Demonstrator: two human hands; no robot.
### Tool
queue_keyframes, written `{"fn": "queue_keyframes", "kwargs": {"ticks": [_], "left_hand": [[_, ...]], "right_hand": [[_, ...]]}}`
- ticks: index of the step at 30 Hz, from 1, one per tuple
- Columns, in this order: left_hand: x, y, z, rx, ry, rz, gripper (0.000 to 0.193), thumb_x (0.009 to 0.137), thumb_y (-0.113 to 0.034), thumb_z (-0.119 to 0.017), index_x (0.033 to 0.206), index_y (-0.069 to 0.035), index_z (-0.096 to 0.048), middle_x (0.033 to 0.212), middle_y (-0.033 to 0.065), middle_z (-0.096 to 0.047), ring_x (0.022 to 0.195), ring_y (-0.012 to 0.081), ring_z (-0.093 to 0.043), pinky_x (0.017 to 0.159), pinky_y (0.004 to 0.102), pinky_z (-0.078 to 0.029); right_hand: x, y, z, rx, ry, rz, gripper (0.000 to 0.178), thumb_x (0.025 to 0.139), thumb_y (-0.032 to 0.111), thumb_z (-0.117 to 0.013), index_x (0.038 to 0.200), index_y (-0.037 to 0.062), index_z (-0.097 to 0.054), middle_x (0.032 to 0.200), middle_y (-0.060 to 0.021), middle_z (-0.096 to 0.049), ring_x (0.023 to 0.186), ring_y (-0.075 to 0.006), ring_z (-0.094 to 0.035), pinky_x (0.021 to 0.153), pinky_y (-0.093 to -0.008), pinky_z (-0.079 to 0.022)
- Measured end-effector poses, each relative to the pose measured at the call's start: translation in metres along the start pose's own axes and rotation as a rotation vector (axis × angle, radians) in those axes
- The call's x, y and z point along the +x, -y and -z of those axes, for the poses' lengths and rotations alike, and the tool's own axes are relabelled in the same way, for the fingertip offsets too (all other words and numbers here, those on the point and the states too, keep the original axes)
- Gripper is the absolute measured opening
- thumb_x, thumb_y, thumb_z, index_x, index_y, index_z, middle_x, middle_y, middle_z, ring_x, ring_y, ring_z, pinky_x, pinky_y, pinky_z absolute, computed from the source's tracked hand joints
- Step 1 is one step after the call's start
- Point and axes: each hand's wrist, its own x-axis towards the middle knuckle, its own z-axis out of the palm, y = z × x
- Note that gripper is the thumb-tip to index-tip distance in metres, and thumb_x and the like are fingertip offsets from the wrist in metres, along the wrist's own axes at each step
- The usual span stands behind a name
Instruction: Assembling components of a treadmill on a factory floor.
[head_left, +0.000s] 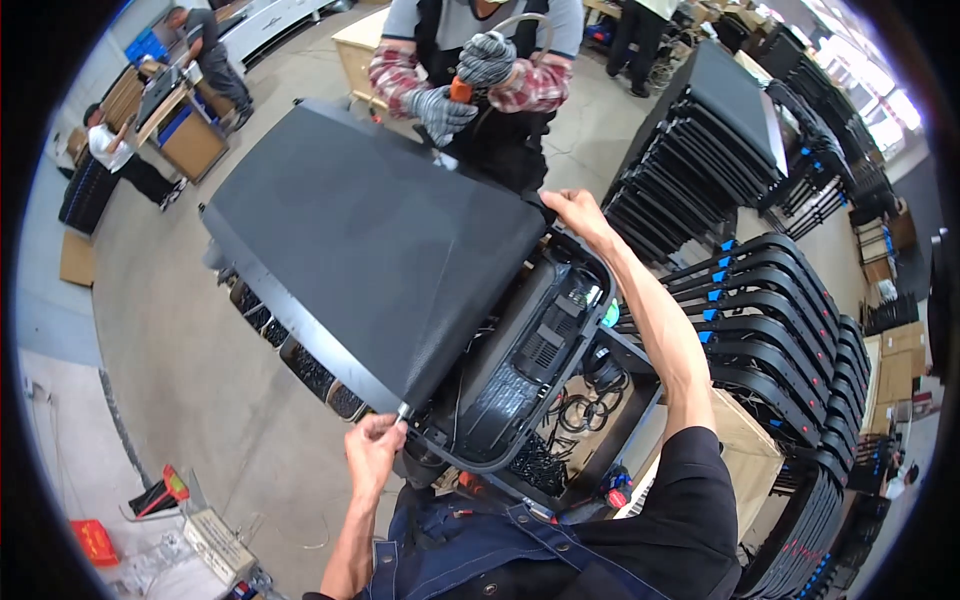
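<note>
A treadmill deck with a black belt lies tilted across the middle, its near end toward me. At its near left corner my left hand is closed, fingers pinching the silver roller shaft end. My right hand reaches to the opposite corner, its fingers closed on the belt's roller end, mostly hidden under them. Between my arms, the black plastic motor cover sits inside the curved black frame. Across from me, a person in striped gloves holds an orange-and-black power tool over the far edge.
Under the frame, a wooden-bottomed bin holds black rings and many small black parts. Stacked black curved frames stand close on my right, with stacked decks beyond. A red tray lies at lower left. Other people work at far left.
</note>
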Motion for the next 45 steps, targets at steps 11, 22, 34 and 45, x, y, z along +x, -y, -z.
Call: {"fn": "queue_keyframes", "kwargs": {"ticks": [11, 22, 34, 45], "left_hand": [[-0.036, 0.018, -0.028, -0.092, 0.050, -0.081, 0.016, 0.088, -0.003, -0.075, 0.101, 0.006, -0.072, 0.084, 0.0053, -0.072, 0.074, 0.0074, -0.063, 0.068, 0.0248, -0.052], [-0.042, -0.015, -0.032, 0.327, -0.121, -0.633, 0.016, 0.079, 0.005, -0.079, 0.092, 0.005, -0.070, 0.079, 0.0134, -0.069, 0.066, 0.0199, -0.068, 0.062, 0.0303, -0.056], [-0.025, 0.047, -0.036, 0.315, 0.015, -0.420, 0.014, 0.084, -0.005, -0.079, 0.091, 0.003, -0.069, 0.079, 0.0128, -0.073, 0.069, 0.0170, -0.070, 0.066, 0.0305, -0.056], [-0.028, 0.033, -0.008, 0.265, 0.063, -0.266, 0.016, 0.087, -0.003, -0.077, 0.095, 0.008, -0.069, 0.081, 0.0104, -0.073, 0.072, 0.0113, -0.068, 0.068, 0.0267, -0.056]], "right_hand": [[-0.030, -0.095, 0.006, -0.012, -0.181, -0.099, 0.044, 0.086, 0.044, -0.068, 0.075, 0.0013, -0.068, 0.065, -0.0043, -0.061, 0.063, -0.0148, -0.058, 0.063, -0.0358, -0.047], [-0.040, -0.099, -0.024, 0.144, -0.615, -0.085, 0.046, 0.085, 0.039, -0.071, 0.066, 0.0005, -0.055, 0.058, -0.0021, -0.050, 0.062, -0.0111, -0.048, 0.060, -0.0345, -0.042], [-0.062, -0.097, -0.036, 0.008, -0.725, 0.085, 0.047, 0.090, 0.042, -0.068, 0.071, -0.0005, -0.059, 0.064, -0.0165, -0.059, 0.062, -0.0284, -0.059, 0.065, -0.0438, -0.047], [-0.113, -0.076, -0.061, -0.204, -0.663, 0.086, 0.046, 0.099, 0.039, -0.061, 0.074, -0.0003, -0.057, 0.068, -0.0180, -0.058, 0.066, -0.0404, -0.060, 0.073, -0.0483, -0.050]]}}
